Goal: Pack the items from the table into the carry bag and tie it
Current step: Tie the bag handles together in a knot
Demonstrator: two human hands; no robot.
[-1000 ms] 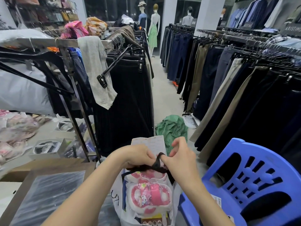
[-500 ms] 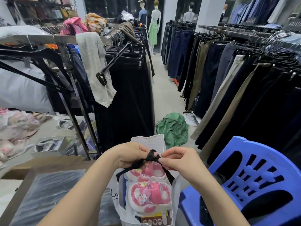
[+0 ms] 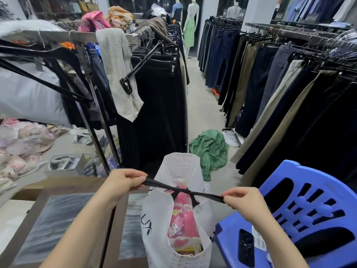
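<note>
Hands now wide apart (together earlier): left hand (image 3: 123, 181), right hand (image 3: 241, 198) each pinching taut black handles (image 3: 173, 187) over carry bag (image 3: 160, 219).

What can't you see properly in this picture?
Head view:
- Bag bottom: cut off by the lower edge.
- Lowest items: hidden under the pink packs.
- Strap ends: hidden inside left hand and right hand.
- Bag lettering: partly folded away.

Clothing shop aisle, pale floor (image 3: 202, 105), trouser racks (image 3: 289, 33) either side, blue plastic chair (image 3: 301, 206), mannequins (image 3: 190, 26) beyond
</note>
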